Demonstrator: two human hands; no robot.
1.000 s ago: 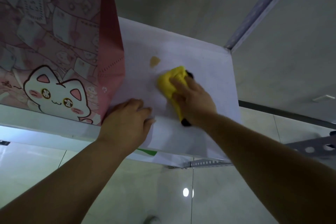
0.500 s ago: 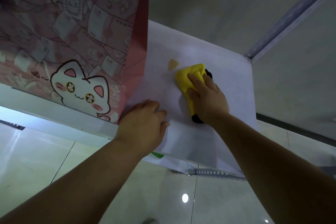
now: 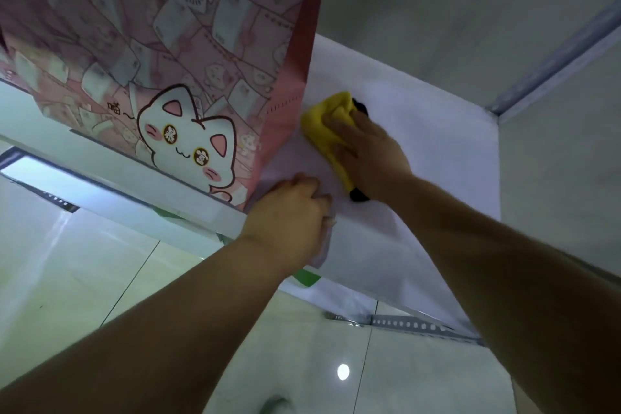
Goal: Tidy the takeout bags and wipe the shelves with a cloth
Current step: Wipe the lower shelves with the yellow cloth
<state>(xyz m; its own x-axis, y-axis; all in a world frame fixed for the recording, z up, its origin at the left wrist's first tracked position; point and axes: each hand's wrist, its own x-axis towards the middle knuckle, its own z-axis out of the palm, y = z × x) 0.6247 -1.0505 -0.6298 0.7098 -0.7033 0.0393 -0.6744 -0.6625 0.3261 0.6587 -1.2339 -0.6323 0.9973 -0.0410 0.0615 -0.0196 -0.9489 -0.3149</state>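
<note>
Two hands are working mid-frame: the right hand [image 3: 369,155], fingers flat, is pressing a yellow cloth [image 3: 322,124] on a white sheet [image 3: 420,151]; the left hand [image 3: 289,212], fingers curled, is gripping the sheet's near edge.

On the pink cat-print takeout bag [image 3: 168,44], up and left of the left hand [image 3: 289,215], one small dark character, seemingly "喵" with a wavy tail, sits beside the cartoon cat [image 3: 184,144] — the marks in its eyes are unreadable.
</note>
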